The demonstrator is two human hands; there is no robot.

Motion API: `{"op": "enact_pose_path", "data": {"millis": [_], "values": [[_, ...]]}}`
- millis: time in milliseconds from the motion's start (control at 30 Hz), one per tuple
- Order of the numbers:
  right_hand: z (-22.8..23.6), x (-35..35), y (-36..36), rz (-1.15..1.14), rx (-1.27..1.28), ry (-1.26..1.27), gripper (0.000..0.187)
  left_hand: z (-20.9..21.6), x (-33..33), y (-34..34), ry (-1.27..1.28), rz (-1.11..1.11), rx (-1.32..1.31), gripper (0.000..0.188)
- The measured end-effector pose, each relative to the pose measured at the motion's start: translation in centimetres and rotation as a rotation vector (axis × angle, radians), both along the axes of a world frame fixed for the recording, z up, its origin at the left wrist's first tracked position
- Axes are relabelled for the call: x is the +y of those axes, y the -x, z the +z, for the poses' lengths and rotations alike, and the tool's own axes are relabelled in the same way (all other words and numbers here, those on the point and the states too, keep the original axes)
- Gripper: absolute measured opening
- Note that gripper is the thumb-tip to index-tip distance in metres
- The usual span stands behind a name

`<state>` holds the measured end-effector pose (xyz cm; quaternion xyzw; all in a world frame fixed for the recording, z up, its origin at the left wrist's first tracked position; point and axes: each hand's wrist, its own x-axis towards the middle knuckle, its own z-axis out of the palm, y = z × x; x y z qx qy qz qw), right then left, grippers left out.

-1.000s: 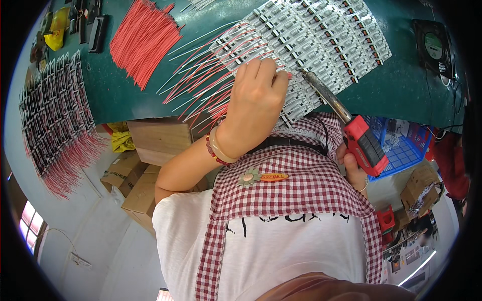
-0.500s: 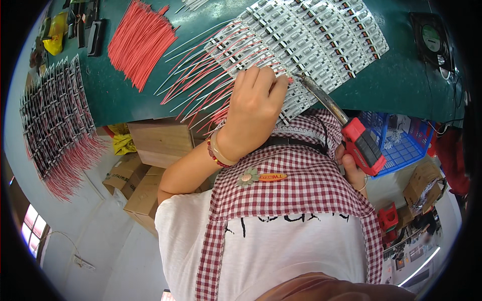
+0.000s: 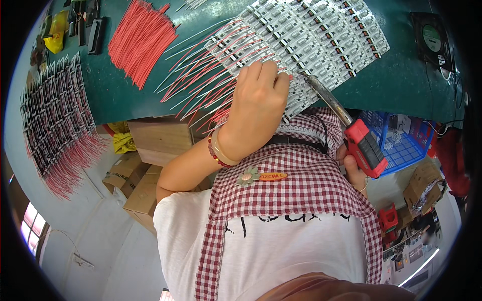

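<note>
My left hand (image 3: 258,108) is closed over the lower left part of a panel of small white circuit boards (image 3: 306,42). Its fingers are curled into a pinch, and what they hold is hidden; a small red spot shows beside the fingertips. My right hand (image 3: 353,169) grips a soldering iron (image 3: 365,146) with a red and black handle. The iron's metal tip points up and left, just above the boards and right of my left fingertips. Red and white wires (image 3: 201,88) fan out leftward from the panel's left rows.
A pile of red wires (image 3: 140,40) lies on the green table (image 3: 386,90). Wired boards (image 3: 57,120) hang at the left edge. Black tools (image 3: 95,35) lie upper left, a black round-faced device (image 3: 433,40) upper right. Below are a blue basket (image 3: 406,145) and cardboard boxes (image 3: 145,195).
The soldering iron has shifted slightly right, its tip a little farther from my left fingertips. My left hand has moved slightly up and stays closed.
</note>
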<state>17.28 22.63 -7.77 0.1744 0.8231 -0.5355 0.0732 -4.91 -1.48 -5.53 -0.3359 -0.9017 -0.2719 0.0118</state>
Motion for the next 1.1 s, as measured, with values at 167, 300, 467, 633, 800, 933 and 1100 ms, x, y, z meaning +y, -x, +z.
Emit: {"op": "enact_pose_path", "data": {"millis": [167,300,467,633,800,933,1100], "values": [[0.3,0.0,0.1,-0.045,-0.009,0.084,0.028,-0.1,-0.3,0.1,0.014,0.002,-0.023,0.018],[-0.6,0.1,-1.0,-0.015,-0.096,0.124,0.075,-0.1,-0.7,-0.1,-0.011,0.021,0.066,0.019],[-0.1,-0.1,-0.3,-0.064,0.02,0.141,0.027,-1.0,-0.4,-0.9,-0.092,-0.04,0.023,0.022],[-0.6,-0.5,-0.3,0.022,0.067,-0.108,0.019,-0.9,-0.1,-0.9,-0.086,-0.009,0.011,0.021],[-1.1,0.2,-0.7,0.072,0.01,-0.061,0.02,-0.7,-0.1,-0.7,-0.067,-0.002,-0.013,0.018],[0.0,-0.6,0.5,0.032,0.052,-0.049,0.02,-0.2,0.1,-0.4,-0.018,-0.03,-0.029,0.017],[0.3,-0.1,0.0,0.007,0.033,0.023,0.021,0.1,0.2,-0.2,0.027,-0.041,-0.057,0.018]]}}
